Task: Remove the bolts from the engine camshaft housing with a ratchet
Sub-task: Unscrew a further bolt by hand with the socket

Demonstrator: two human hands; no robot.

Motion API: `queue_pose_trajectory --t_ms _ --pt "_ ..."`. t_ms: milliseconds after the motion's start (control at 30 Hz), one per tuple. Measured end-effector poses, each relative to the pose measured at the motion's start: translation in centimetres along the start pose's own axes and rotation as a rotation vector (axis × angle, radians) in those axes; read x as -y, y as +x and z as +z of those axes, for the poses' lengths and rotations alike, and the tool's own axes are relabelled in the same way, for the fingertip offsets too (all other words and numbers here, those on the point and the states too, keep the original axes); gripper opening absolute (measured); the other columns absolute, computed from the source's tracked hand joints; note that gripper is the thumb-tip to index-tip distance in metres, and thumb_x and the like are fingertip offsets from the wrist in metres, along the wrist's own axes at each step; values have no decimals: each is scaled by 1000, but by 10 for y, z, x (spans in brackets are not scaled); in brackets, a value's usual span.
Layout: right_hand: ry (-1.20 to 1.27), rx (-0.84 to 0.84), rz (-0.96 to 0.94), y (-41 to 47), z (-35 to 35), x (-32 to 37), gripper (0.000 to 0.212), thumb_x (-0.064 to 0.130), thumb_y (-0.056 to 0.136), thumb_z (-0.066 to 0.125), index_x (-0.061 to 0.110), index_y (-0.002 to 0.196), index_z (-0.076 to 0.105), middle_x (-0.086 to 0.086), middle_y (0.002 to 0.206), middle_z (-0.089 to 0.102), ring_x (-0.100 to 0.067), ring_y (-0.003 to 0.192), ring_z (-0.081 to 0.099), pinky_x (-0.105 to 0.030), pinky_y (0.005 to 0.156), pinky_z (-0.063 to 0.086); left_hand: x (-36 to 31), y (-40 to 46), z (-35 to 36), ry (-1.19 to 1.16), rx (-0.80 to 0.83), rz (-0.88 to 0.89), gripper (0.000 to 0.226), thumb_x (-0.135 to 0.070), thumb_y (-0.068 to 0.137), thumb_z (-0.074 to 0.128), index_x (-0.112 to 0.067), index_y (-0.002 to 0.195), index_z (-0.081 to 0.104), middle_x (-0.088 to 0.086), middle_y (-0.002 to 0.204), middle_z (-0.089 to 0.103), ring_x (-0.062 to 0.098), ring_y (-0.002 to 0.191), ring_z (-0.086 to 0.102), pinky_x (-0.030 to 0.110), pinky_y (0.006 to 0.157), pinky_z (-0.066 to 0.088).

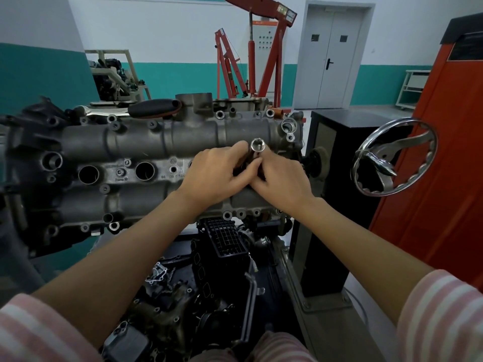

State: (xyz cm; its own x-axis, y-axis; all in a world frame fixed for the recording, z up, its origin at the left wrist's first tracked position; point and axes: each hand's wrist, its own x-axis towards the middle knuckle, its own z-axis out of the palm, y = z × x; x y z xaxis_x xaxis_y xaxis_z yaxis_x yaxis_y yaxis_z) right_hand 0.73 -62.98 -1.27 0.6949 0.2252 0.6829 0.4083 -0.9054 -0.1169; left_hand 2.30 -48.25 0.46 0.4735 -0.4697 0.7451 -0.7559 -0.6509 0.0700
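The grey camshaft housing (146, 137) lies across an engine on a stand, with round plug wells and several bolt holes along its edges. A chrome socket (258, 146) stands upright over the housing's right part, its square drive opening facing up. My left hand (217, 176) and my right hand (281, 178) meet around the socket's lower shaft, fingers curled on it. What the socket sits on is hidden by my fingers. A black-handled tool (154, 107) rests on the far side of the housing.
A steel handwheel (394, 158) of the engine stand juts out at right beside a black column (337, 142). Loose engine parts and a black intake piece (227, 239) lie below. Red engine hoists (264, 56) stand at the back; an orange cabinet (444, 152) is far right.
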Motion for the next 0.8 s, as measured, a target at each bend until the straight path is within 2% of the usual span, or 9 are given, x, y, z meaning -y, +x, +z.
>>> queue_pose_trajectory --t_ms 67,133,200,333,433,533,667,733,800 --pt "8 9 19 1 0 0 30 41 88 45 11 92 41 4 69 54 -18 58 56 -29 48 38 -2 0 0 -1 -3 22 44 -47 86 31 -7 76 46 -6 56 45 23 47 50 31 45 38" --pt "-8 13 33 2 -1 0 32 46 86 45 14 91 47 5 70 58 -17 61 57 -28 50 39 -4 0 1 24 -12 44 37 -43 88 32 -11 74 44 -8 57 43 25 46 51 30 43 38" --pt "-7 -4 23 1 0 1 31 48 84 48 19 84 58 6 70 61 -16 65 58 -27 51 37 -2 -1 1 46 -12 25 47 -45 90 32 -7 73 52 0 54 52 27 47 54 33 44 40" --pt "51 -104 -26 -2 -1 3 20 30 84 59 15 73 65 1 68 65 -19 63 59 -22 48 26 2 -2 2 29 -34 19 56 -51 88 39 -4 62 56 8 48 54 25 45 52 29 45 33" --pt "22 -94 -39 -3 -1 3 18 24 85 57 11 74 61 -1 65 61 -21 59 56 -24 51 26 1 -1 2 43 1 13 63 -56 85 27 -4 71 60 5 55 57 23 51 54 34 48 39" --pt "8 -23 -3 -1 -1 2 20 31 89 49 14 79 45 7 64 47 -16 55 48 -29 49 33 -1 0 2 36 -4 -6 57 -52 84 26 -5 82 57 2 60 57 23 53 53 36 50 43" --pt "-13 -11 -4 1 0 0 39 43 85 37 9 99 50 -1 78 62 -19 64 58 -31 52 42 -2 0 3 27 -21 13 37 -44 85 32 -12 78 46 -5 58 48 25 49 52 31 45 39" --pt "-22 -4 5 2 1 -1 39 45 85 39 11 101 52 0 79 63 -18 67 59 -30 54 42 0 0 4 35 -27 0 45 -46 86 31 -8 75 54 0 54 52 26 48 53 29 45 36" --pt "-32 10 10 2 1 0 36 46 85 43 15 94 58 1 78 64 -17 71 59 -30 56 41 2 -1 4 45 -37 -8 55 -49 86 31 -6 69 59 7 51 56 28 47 54 29 46 34"
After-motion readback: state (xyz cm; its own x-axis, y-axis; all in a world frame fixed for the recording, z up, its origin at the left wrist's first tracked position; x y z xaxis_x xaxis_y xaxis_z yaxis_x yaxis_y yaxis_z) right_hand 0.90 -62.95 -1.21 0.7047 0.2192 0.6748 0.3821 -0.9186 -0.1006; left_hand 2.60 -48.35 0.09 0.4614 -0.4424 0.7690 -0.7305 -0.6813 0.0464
